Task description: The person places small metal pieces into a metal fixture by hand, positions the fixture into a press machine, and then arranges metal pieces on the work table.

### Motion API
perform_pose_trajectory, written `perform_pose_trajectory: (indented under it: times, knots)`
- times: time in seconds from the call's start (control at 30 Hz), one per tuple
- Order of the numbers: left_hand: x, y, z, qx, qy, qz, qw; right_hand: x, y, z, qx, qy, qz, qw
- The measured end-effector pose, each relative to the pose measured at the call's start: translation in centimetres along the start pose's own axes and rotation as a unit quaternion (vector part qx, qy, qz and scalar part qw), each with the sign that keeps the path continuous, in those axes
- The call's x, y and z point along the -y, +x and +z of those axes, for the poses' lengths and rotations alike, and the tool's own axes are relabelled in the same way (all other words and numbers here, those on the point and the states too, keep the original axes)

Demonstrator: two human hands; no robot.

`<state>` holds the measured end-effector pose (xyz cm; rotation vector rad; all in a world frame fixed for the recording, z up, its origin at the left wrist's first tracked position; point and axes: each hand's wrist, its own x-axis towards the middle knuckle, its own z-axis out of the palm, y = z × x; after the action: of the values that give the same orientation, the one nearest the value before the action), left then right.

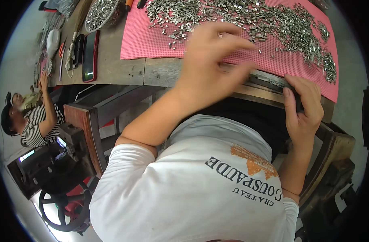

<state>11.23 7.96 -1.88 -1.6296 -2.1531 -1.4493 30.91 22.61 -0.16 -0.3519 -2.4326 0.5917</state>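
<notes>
My left hand (216, 60) hovers over the near edge of the pink mat (152, 44), slightly blurred. Its thumb and forefinger are curved and apart, with nothing visible between them. My right hand (305, 105) is closed, thumb against fingers, around the right end of a narrow dark metal bar (269, 80) at the table's front edge. The bar's left part lies behind my left hand. Many small shiny metal pieces (257, 24) are spread over the mat, with a dense band (309, 44) running down its right side.
On the wooden table (116, 70) to the left are a phone in a red case (91, 56), a dark slim object (78, 50), orange-handled scissors (62, 52) and a clear tub of metal pieces (103, 14). A person in a striped shirt (41, 125) is at far left, near a machine handwheel (63, 205).
</notes>
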Motion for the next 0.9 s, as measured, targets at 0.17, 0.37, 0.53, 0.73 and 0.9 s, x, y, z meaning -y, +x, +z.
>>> perform_pose_trajectory:
  times: [0.17,0.37,0.53,0.73,0.9]
  knots:
    - [4.3,-1.3,-3.4,-0.054,0.133,0.007,0.99,0.9,2.5,0.7,0.022,-0.003,-0.006,1.0]
    - [4.6,-1.2,-3.1,-0.031,0.181,0.014,0.983,1.4,7.3,4.6,0.094,0.066,0.02,0.993]
    - [4.4,-0.8,-2.8,-0.01,0.218,0.027,0.975,1.6,9.4,7.1,0.129,0.062,0.042,0.989]
    - [3.7,-0.3,-3.2,0.008,0.216,-0.013,0.976,2.0,10.2,8.1,0.122,0.009,0.059,0.991]
    - [3.3,-0.7,-3.7,0.024,0.234,0.009,0.972,1.9,9.9,8.8,0.101,-0.04,0.04,0.993]
